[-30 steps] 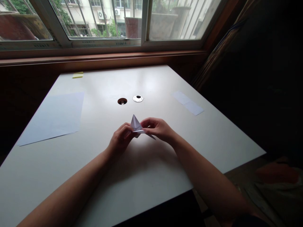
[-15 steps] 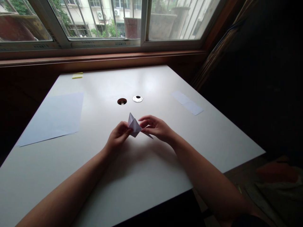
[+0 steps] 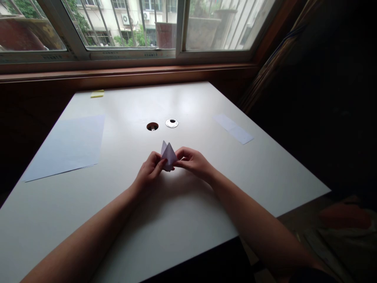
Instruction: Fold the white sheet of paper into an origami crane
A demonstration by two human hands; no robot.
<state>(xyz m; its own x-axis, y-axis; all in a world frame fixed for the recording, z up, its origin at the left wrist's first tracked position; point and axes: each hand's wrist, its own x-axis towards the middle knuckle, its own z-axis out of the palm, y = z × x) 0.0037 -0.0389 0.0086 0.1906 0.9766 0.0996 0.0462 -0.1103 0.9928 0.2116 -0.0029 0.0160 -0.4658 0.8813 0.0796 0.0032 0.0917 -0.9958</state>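
Observation:
A small piece of folded white paper (image 3: 169, 155), with two pointed peaks standing up, is held between both hands above the table. My left hand (image 3: 151, 167) grips its left side, thumb across the front face and fingers curled behind. On the opposite side, my right hand (image 3: 193, 161) pinches the paper's right edge between thumb and fingers. Parts of the lower folds are covered by the fingers.
The white table (image 3: 188, 220) carries large white sheets (image 3: 66, 147) on the left and a creased paper strip (image 3: 234, 128) on the right. Ahead of my hands are a cable hole (image 3: 152, 126) and its round cover (image 3: 171, 123). Yellow sticky notes (image 3: 97, 94) lie at the far edge.
My right hand's spread fingers have closed in on the paper's right edge. The flap that stuck out to the lower right no longer shows. My left hand keeps its grip.

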